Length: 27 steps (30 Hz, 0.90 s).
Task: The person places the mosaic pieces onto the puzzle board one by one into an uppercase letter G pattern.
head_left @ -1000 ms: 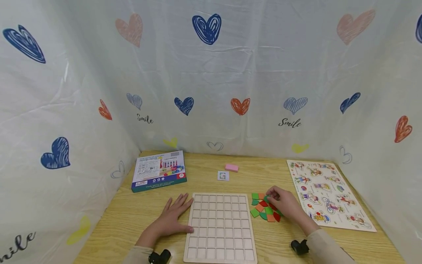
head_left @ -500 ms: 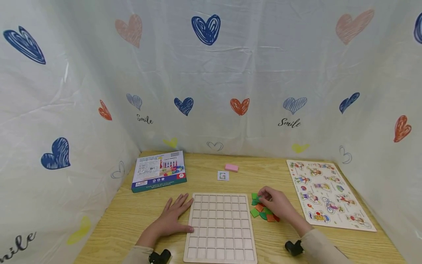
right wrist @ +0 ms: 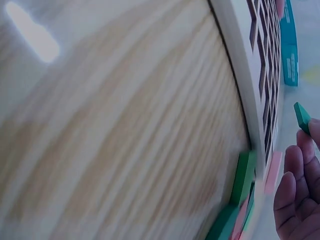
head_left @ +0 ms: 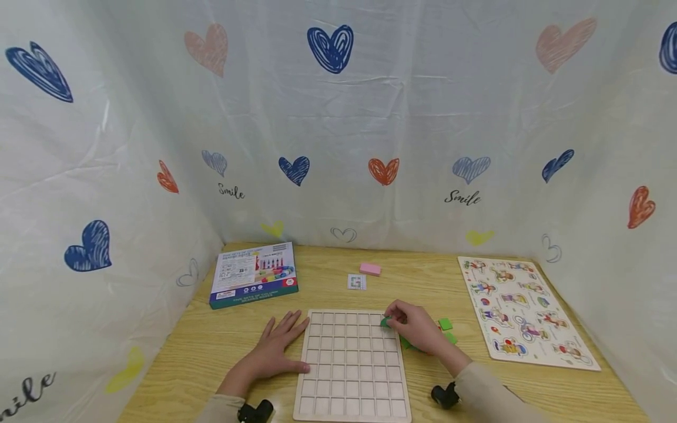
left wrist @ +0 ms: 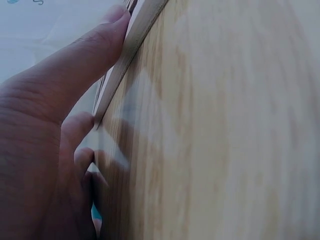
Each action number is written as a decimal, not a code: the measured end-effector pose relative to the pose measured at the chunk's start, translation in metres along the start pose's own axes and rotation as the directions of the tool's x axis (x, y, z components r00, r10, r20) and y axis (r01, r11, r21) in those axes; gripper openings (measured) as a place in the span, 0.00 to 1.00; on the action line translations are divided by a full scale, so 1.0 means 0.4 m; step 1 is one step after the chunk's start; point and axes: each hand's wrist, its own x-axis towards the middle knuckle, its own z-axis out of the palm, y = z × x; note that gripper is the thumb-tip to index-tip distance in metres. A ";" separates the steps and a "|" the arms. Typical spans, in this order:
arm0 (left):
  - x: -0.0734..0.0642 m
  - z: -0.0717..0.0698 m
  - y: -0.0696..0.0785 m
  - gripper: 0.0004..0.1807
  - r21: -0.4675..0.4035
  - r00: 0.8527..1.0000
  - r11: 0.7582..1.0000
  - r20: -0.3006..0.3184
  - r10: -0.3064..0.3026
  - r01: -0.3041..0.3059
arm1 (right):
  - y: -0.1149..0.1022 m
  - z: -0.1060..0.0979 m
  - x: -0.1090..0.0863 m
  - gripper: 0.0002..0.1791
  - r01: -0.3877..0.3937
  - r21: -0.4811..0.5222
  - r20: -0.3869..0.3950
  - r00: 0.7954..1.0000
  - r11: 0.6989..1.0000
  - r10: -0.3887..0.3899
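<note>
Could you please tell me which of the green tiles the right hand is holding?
The dark green tile pinched over the grid board's far right corner; the others lie on the table.

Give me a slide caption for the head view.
Right hand pinches a green tile over the grid board; left hand rests beside it.

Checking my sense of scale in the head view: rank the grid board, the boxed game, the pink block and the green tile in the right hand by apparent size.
1. Grid board, though it lies nearest the camera.
2. Boxed game.
3. Pink block.
4. Green tile, partly hidden by the right hand, so its place after the pink block is unsure.
</note>
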 end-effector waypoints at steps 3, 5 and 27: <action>-0.001 0.001 -0.002 0.57 -0.002 1.000 1.000 0.004 -0.001 0.001 | -0.021 0.028 0.014 0.03 -0.001 0.016 0.011 1.000 1.000 0.001; -0.002 0.002 -0.003 0.57 0.003 1.000 1.000 0.005 -0.002 0.002 | -0.032 0.045 0.023 0.03 0.002 0.028 0.016 1.000 1.000 -0.002; -0.001 -0.006 0.011 0.56 0.001 1.000 1.000 0.002 -0.009 0.009 | -0.132 0.159 0.111 0.02 0.062 0.090 0.135 0.988 0.994 -0.074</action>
